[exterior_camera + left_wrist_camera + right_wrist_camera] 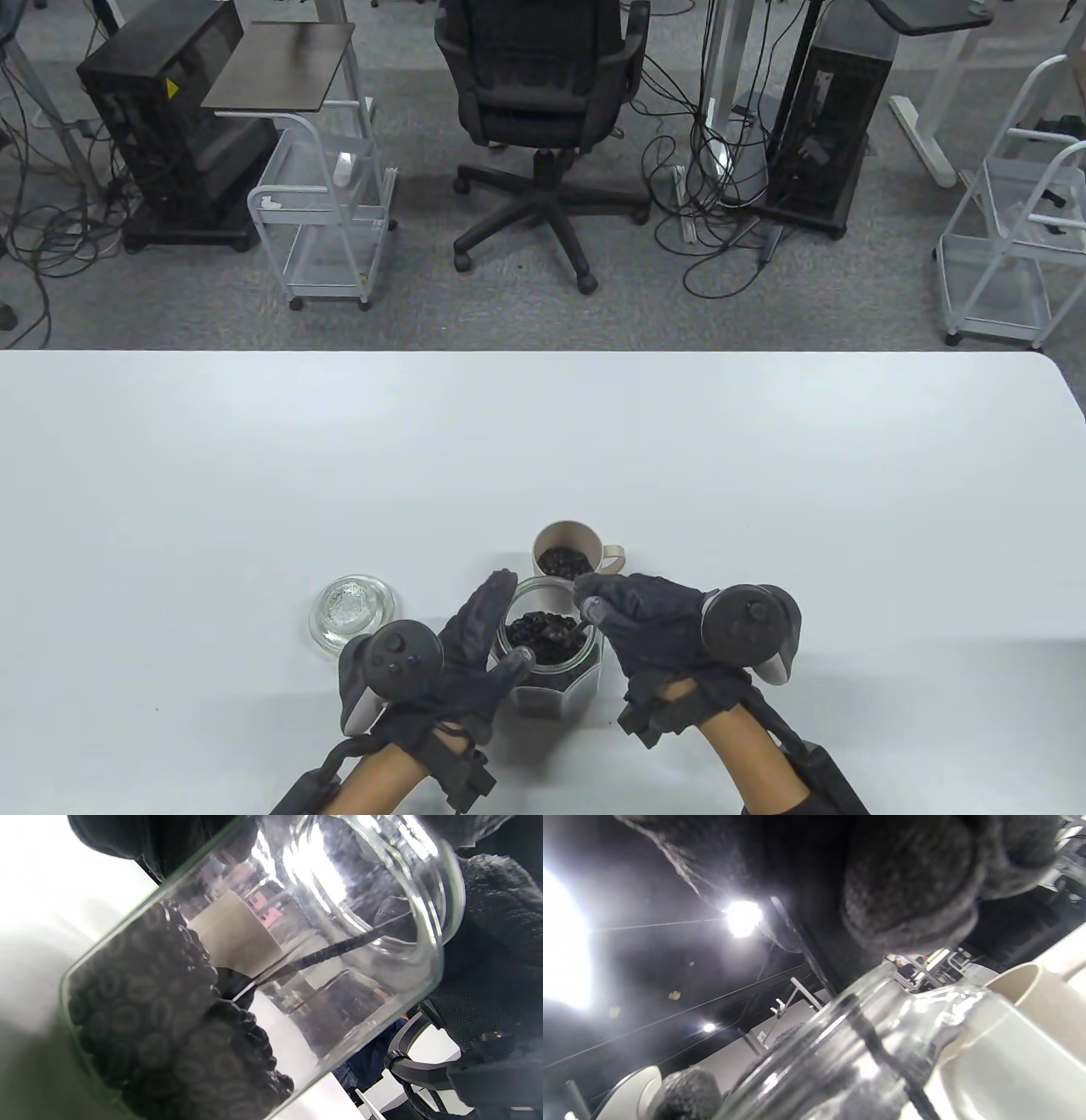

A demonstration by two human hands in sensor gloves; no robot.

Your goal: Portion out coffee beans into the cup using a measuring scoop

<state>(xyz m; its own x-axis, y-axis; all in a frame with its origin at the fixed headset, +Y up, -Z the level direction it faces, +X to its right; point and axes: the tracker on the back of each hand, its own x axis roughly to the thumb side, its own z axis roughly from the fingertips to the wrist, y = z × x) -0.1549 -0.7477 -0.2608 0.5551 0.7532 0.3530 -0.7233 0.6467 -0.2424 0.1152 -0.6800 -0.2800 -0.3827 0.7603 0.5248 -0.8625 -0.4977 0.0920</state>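
L hand [462, 649] wraps the glass jar [551, 671], R hand [645, 628] pinches the scoop handle [335, 948] inside it. Cup [567, 556] touches jar at 12 o'clock, lid [352, 613] at 9; table [764, 475] open beyond. No legible labels.

Scoop bowl [231, 984]: buried among the beans in the jar [382, 1001], shape unclear.
Scoop grip: right hand [645, 628] above the jar covers the handle top.
Jar base: cut off in the left wrist view.

Office or lab: swivel chair [543, 110], computer towers [161, 127], floor cables [704, 204].
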